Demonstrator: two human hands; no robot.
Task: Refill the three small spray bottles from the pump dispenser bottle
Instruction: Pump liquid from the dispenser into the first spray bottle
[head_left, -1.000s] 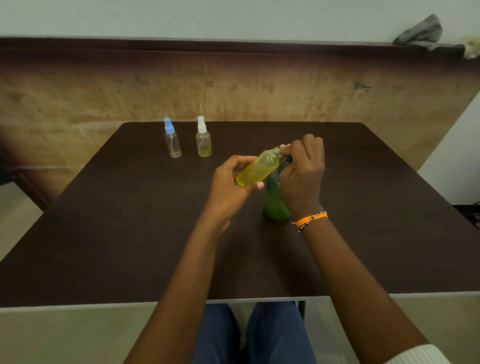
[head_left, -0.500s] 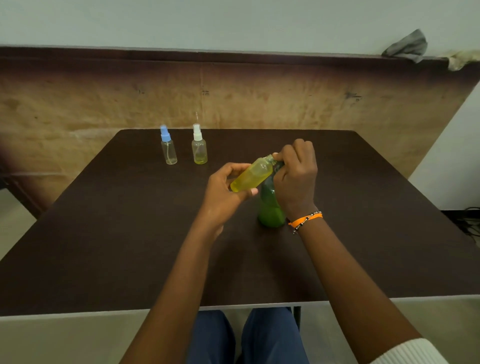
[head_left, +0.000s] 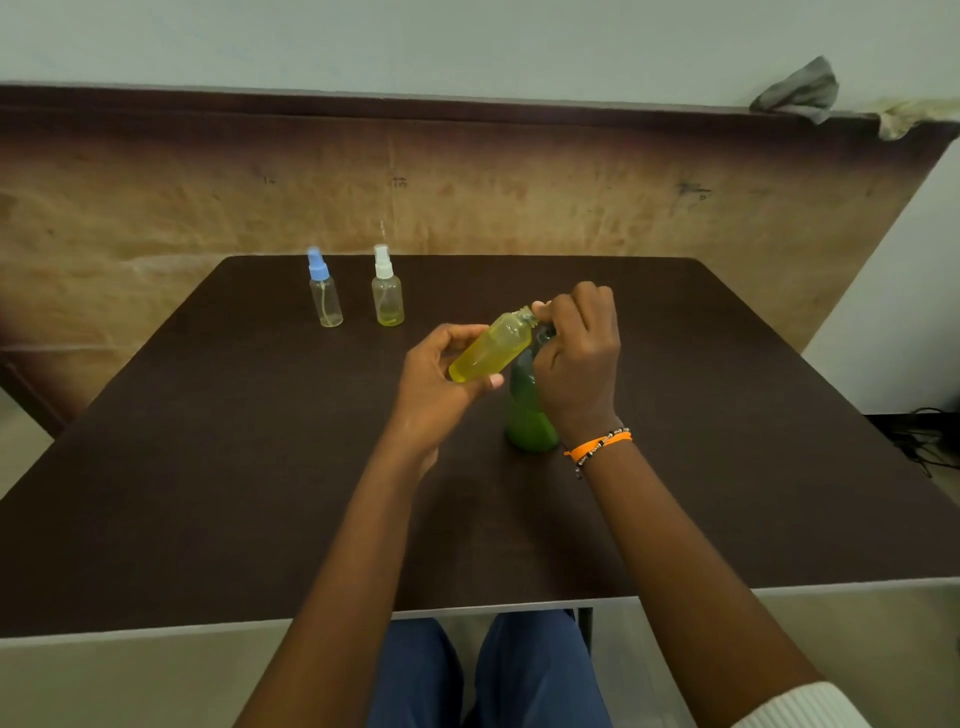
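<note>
Head view is showing a dark table (head_left: 208, 493) bearing a green pump dispenser bottle (head_left: 527, 421), upright near its middle. The right hand (head_left: 579, 364) is curling over the dispenser's top, while the left hand (head_left: 436, 384) is gripping an uncapped spray bottle (head_left: 491, 345), yellow-filled and tilted, its neck touching the right fingers. Well apart, near the far edge, a blue-capped spray bottle (head_left: 324, 293) and a white-capped spray bottle (head_left: 387, 291) are standing side by side.

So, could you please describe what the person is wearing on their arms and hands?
Both hands are bare, with no gloves or rings that can be made out. The right hand has an orange thread band at the wrist, alongside a thin strand of dark and light beads. A white ribbed sleeve cuff shows near that arm's elbow. The left hand and its forearm carry nothing.
</note>
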